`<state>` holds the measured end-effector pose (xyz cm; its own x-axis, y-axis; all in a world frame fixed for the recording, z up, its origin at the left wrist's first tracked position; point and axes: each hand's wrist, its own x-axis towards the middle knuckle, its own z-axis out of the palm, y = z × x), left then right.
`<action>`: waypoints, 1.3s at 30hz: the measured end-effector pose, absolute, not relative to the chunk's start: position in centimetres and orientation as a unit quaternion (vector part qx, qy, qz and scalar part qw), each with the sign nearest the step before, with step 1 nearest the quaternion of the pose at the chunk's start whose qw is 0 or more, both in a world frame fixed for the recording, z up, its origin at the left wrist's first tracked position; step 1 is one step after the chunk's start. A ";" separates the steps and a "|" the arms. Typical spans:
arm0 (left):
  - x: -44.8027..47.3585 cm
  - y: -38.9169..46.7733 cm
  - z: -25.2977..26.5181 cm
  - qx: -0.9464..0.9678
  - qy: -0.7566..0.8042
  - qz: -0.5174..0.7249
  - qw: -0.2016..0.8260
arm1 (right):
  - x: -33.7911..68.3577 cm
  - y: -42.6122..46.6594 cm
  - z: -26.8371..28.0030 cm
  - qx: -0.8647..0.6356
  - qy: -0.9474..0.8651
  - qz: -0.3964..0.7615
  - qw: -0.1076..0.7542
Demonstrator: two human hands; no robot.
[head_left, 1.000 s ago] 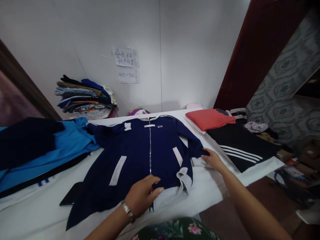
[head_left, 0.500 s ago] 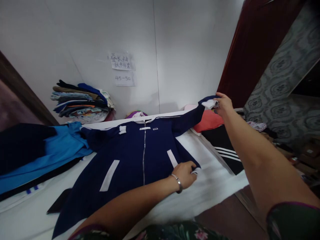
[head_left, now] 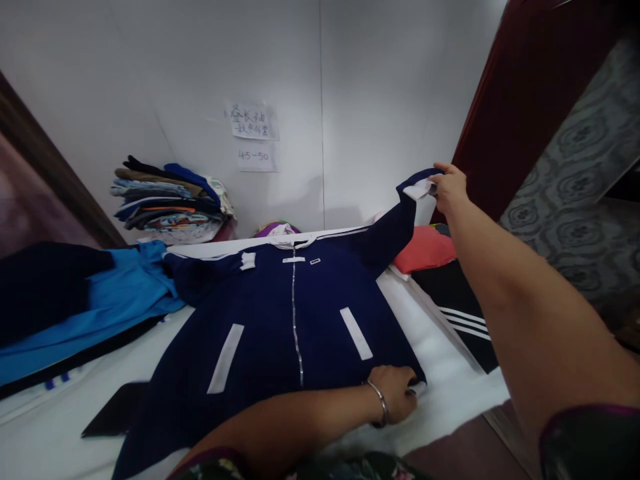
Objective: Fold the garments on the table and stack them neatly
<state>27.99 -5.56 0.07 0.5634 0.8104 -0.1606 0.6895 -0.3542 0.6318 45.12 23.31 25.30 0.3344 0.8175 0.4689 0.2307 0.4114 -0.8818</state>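
A navy zip-up jacket (head_left: 265,320) with white trim lies front up across the white tabletop. My right hand (head_left: 450,187) pinches the cuff of its sleeve on the right and holds it raised above the table. Low on the same side, my left hand (head_left: 395,393), with a silver bracelet at the wrist, grips the jacket's hem corner. The other sleeve is folded inward, its white cuff (head_left: 248,261) resting on the chest. My left forearm covers part of the lower front.
Folded clothes (head_left: 170,203) are piled against the wall at the back left. Blue and dark garments (head_left: 135,280) lie at the left, by a black flat item (head_left: 113,410). On the right are a coral garment (head_left: 425,248) and black striped clothing (head_left: 460,307). Paper notes (head_left: 254,122) hang on the wall.
My left hand has drawn the hem corner down and to the right, spreading the jacket's right side flatter. My right hand has lifted the cuff slightly higher. The view has shifted a little.
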 end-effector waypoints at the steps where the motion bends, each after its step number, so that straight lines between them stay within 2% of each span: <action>1: 28.0 -5.7 0.3 0.826 0.449 0.085 0.331 | 44.5 23.2 25.3 -0.493 -0.519 0.239 0.656; 7: 27.8 -6.5 1.1 0.876 0.351 0.024 0.329 | 41.3 21.0 26.1 -0.457 -0.543 0.292 0.641; 9: 27.8 -6.7 0.5 0.881 0.283 0.027 0.379 | 40.7 19.4 26.7 -0.443 -0.579 0.308 0.612; 11: 27.7 -6.3 0.0 0.853 0.237 0.086 0.458 | 40.3 17.4 27.2 -0.430 -0.620 0.338 0.562; 15: 25.4 -3.4 1.5 0.633 0.327 0.305 0.632 | 40.0 12.2 26.5 -0.404 -0.717 0.404 0.400; 18: 21.7 -0.3 5.0 0.387 0.360 0.422 0.737 | 39.1 7.9 23.1 -0.370 -0.775 0.414 0.302; 22: 18.2 1.3 8.0 0.244 0.275 0.433 0.823 | 36.4 2.6 15.6 -0.337 -0.800 0.432 0.245; 25: 18.0 0.7 7.6 0.261 0.356 0.427 0.789 | 35.1 -0.5 10.5 -0.284 -0.780 0.490 0.266; 27: 18.1 0.5 7.0 0.279 0.418 0.433 0.748 | 35.8 -2.0 7.9 -0.300 -0.745 0.511 0.306; 29: 17.7 0.8 6.9 0.293 0.445 0.436 0.725 | 37.8 -2.9 5.7 -0.386 -0.709 0.459 0.372; 31: 16.9 1.8 7.7 0.308 0.453 0.447 0.707 | 40.5 -3.3 3.3 -0.511 -0.671 0.344 0.414; 32: 16.5 2.6 8.5 0.316 0.453 0.459 0.696 | 41.8 -3.5 2.1 -0.566 -0.656 0.299 0.400; 34: 15.8 4.5 10.3 0.330 0.446 0.493 0.670 | 43.8 -3.8 -0.3 -0.635 -0.629 0.281 0.349; 36: 15.5 6.7 12.2 0.346 0.437 0.527 0.642 | 44.8 -4.1 -2.0 -0.655 -0.614 0.314 0.310; 39: 15.6 10.4 15.1 0.359 0.429 0.557 0.614 | 44.5 -4.5 -3.0 -0.646 -0.593 0.355 0.324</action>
<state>15.57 10.43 15.11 0.0118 0.9918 -0.1275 -0.3765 0.1225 0.9183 44.51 -4.47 -3.01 0.0458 0.9962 -0.0746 0.5362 -0.0876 -0.8395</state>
